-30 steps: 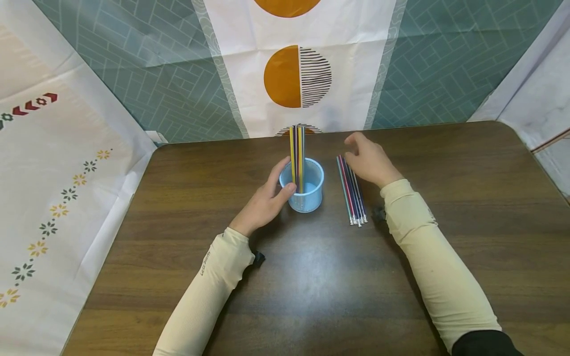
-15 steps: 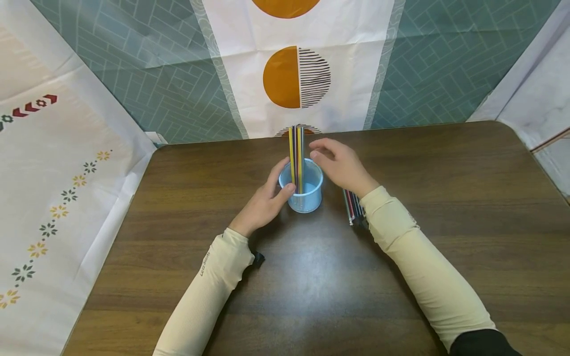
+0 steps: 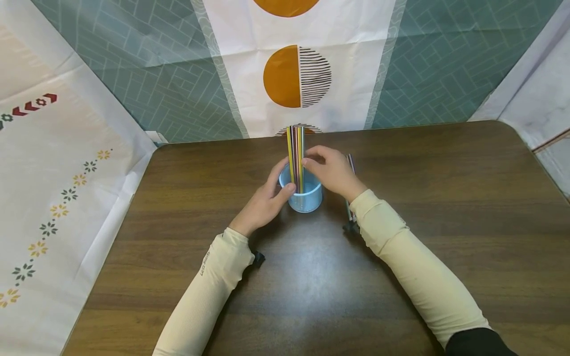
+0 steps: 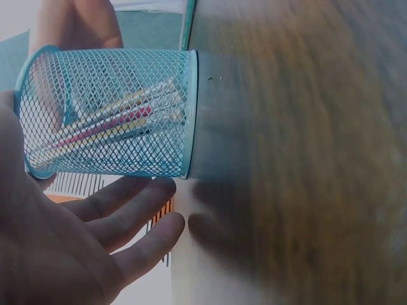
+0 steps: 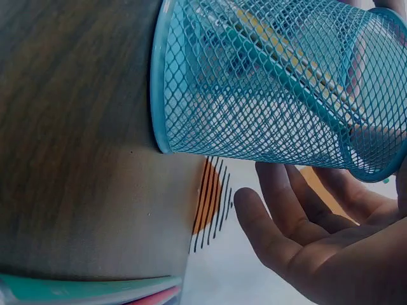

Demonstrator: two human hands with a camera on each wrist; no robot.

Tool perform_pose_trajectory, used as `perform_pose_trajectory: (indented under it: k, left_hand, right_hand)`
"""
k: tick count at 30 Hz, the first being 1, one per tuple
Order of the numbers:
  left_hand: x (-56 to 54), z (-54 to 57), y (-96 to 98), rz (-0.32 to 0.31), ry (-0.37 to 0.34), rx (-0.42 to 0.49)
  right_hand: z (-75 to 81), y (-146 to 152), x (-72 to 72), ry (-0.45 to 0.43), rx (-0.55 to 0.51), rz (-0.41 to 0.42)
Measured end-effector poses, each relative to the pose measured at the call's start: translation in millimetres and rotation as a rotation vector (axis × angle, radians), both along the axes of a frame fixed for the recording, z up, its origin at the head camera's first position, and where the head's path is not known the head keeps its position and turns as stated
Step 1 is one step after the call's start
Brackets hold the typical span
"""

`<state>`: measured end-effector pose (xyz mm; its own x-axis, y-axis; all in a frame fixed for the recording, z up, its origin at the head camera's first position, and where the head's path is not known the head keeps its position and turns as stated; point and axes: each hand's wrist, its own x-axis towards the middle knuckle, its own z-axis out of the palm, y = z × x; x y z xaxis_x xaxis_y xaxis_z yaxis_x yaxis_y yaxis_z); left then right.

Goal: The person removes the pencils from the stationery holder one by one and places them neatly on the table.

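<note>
In the head view a light blue mesh pencil cup [image 3: 305,201] stands upright on the table. Several pencils [image 3: 294,153] in yellow, dark, red and teal lean in it and rise above its rim. My left hand [image 3: 263,200] holds the cup by its left side, thumb in front; the left wrist view shows its other fingers [image 4: 143,254] stretched alongside the mesh. My right hand [image 3: 331,170] reaches over the right rim, thumb and forefinger at the pencils. Its grip looks like a pinch on a teal pencil [image 5: 299,89], though the fingertips are partly hidden.
More pencils [image 3: 350,210] lie on the brown wooden table [image 3: 289,296], mostly covered by my right hand and sleeve. Patterned cloths [image 3: 169,84] hang behind the far edge and at the left. A black wrist device [image 3: 351,227] sits under the right forearm.
My right hand has moved left from above the loose pencils to the cup, its fingers now at the standing pencils, which have shifted slightly left. The left hand stays on the cup.
</note>
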<state>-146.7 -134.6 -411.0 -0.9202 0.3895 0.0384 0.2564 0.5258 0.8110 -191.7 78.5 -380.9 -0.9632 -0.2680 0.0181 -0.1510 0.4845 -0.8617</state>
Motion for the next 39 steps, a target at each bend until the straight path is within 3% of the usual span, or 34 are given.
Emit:
perform_pose_trajectory:
  k: [15, 24, 39]
  left_hand:
    - [1.7, -0.4, -2.6, -0.002, 0.004, 0.031]
    - [1.2, -1.5, -0.5, -0.005, 0.005, 0.026]
    - [1.2, -0.4, 1.1, 0.009, 0.020, 0.001]
  right_hand:
    - [5.8, -7.2, -0.6, 0.006, -0.008, 0.014]
    - [3.0, 3.9, -2.3, 0.014, -0.022, -0.005]
    - [13.2, 18.0, -4.6, 0.058, -0.065, 0.031]
